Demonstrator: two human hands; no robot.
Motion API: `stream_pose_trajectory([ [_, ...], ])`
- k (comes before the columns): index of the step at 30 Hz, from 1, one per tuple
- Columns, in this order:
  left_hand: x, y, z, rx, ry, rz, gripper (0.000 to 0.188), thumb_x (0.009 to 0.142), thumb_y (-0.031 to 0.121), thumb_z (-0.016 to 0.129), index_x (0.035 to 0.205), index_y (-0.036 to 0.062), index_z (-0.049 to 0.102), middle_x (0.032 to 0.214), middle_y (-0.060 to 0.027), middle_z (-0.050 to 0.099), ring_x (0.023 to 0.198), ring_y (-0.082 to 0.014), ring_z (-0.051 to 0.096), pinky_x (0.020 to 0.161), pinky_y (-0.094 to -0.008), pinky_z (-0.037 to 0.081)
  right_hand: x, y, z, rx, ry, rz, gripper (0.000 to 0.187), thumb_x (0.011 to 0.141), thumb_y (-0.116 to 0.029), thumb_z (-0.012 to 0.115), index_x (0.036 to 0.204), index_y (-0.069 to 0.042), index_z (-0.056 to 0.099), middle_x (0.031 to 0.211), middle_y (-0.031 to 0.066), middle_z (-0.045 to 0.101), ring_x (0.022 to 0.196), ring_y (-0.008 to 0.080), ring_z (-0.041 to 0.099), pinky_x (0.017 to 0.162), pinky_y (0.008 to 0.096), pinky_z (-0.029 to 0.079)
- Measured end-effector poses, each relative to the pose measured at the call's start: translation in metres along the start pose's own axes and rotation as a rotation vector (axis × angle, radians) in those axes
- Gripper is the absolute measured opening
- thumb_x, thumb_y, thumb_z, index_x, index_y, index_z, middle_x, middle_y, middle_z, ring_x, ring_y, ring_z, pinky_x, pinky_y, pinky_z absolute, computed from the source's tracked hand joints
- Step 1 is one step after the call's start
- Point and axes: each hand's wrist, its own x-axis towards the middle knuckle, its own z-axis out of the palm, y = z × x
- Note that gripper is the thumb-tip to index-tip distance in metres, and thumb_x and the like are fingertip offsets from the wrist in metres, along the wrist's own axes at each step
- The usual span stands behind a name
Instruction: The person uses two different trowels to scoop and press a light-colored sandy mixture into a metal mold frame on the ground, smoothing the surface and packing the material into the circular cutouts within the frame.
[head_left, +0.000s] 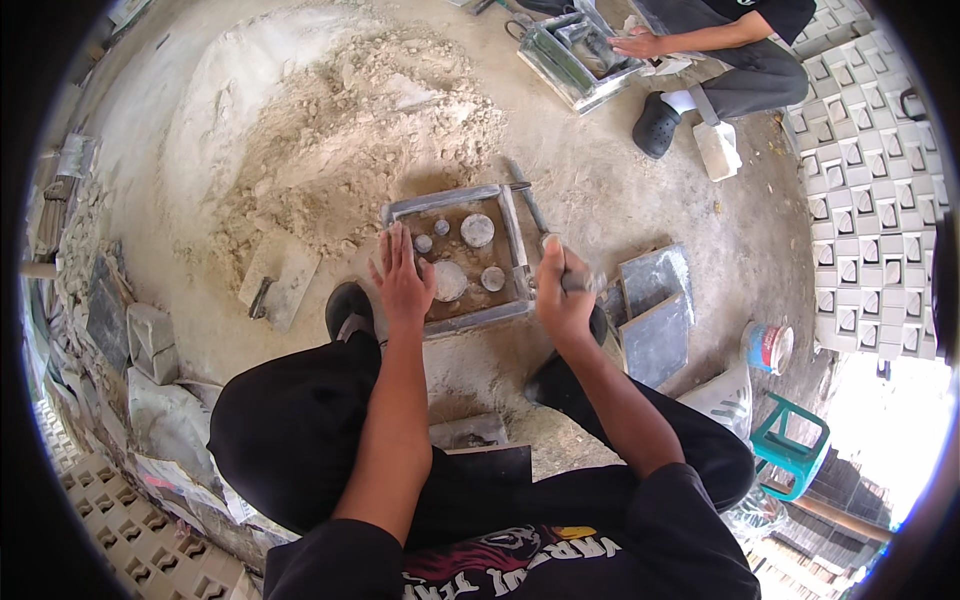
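A rectangular mould frame (458,323) with grey bars lies on the ground between my feet, filled with brown sandy material. Several pale round discs, large and small, sit in the fill, among them a large disc (477,231) near the far right corner. My left hand (404,280) rests over the frame's left side, its fingers stretched out and nothing in them. Just outside the right side, my right hand (562,292) is closed in a fist. Something blurred sticks out beside it, too smeared to name. A thin metal rod (527,196) lies along the frame's far right corner.
Loose sandy powder (370,130) is heaped beyond the frame. A flat trowel-like plate (280,278) lies left; dark slabs (655,335) lie right. Another person's hand (637,43) works at a second mould (570,65). A green stool (790,445), bucket (768,347) and stacked pale blocks (870,200) stand right.
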Motion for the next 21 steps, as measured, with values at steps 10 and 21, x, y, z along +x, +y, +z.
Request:
stream_pose_trajectory([
  [10, -0.005, 0.003, -0.002, 0.020, -0.046, -0.006, 0.067, 0.086, 0.027, 0.050, 0.149, 0.0152, 0.031, 0.157, 0.0024, 0.024, 0.146, -0.0230, 0.018, 0.113, -0.0591, 0.015, -0.021, 0.048, 0.002, -0.088, 0.099, -0.206, 0.039, 0.101, -0.019, 0.048, 0.065, -0.004, 0.043, 0.058, -0.0050, 0.039, 0.056, 0.0062, 0.034, 0.048, 0.0285, 0.029],
  [21, 0.001, -0.003, -0.001, 0.018, -0.007, -0.019, 0.067, 0.084, 0.027, 0.051, 0.148, 0.0143, 0.033, 0.157, 0.0017, 0.024, 0.146, -0.0233, 0.018, 0.114, -0.0570, 0.014, -0.004, -0.010, 0.005, 0.067, 0.076, -0.016, 0.040, 0.101, -0.022, 0.048, 0.066, -0.002, 0.047, 0.055, 0.0003, 0.040, 0.054, 0.0080, 0.036, 0.047, 0.0303, 0.031],
])
